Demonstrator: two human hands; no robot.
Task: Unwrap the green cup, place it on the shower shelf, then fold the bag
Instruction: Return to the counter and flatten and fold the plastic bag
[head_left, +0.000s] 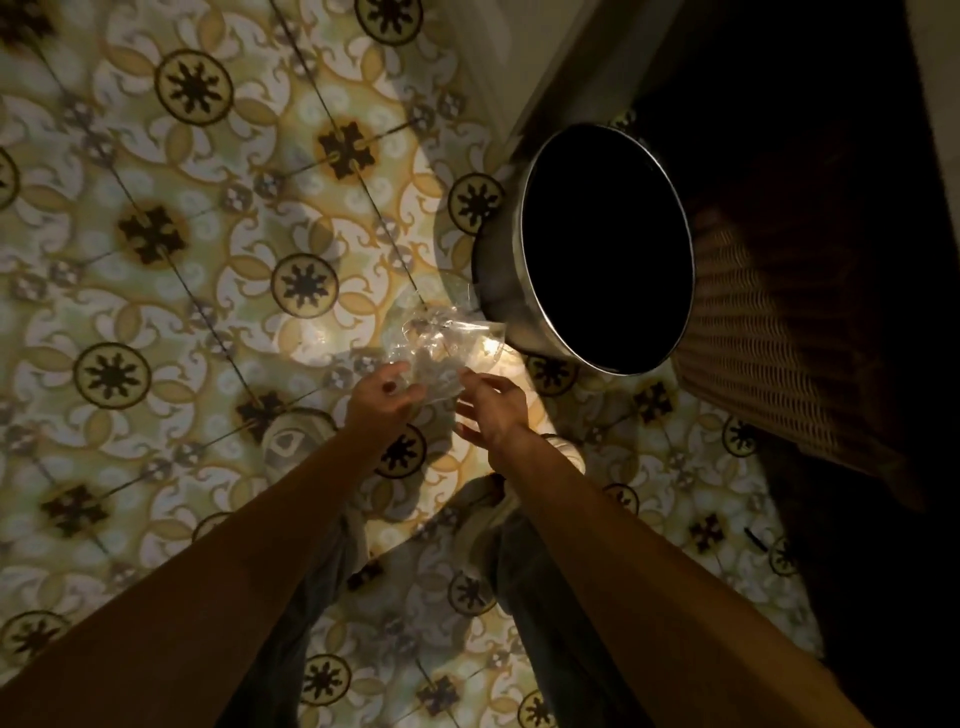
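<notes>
A clear, crumpled plastic bag (447, 343) hangs in the air above the patterned floor, just left of a metal bin. My left hand (382, 400) pinches its lower left edge and my right hand (491, 408) holds its lower right edge, fingers partly spread. Both forearms reach forward from the bottom of the view. No green cup and no shower shelf are in view.
A round metal bin (605, 249) with a dark open mouth stands on the floor to the right of the bag. A wicker basket (789, 343) sits behind it at the right. Patterned floor tiles (182, 234) spread left. My legs and shoes show below my arms.
</notes>
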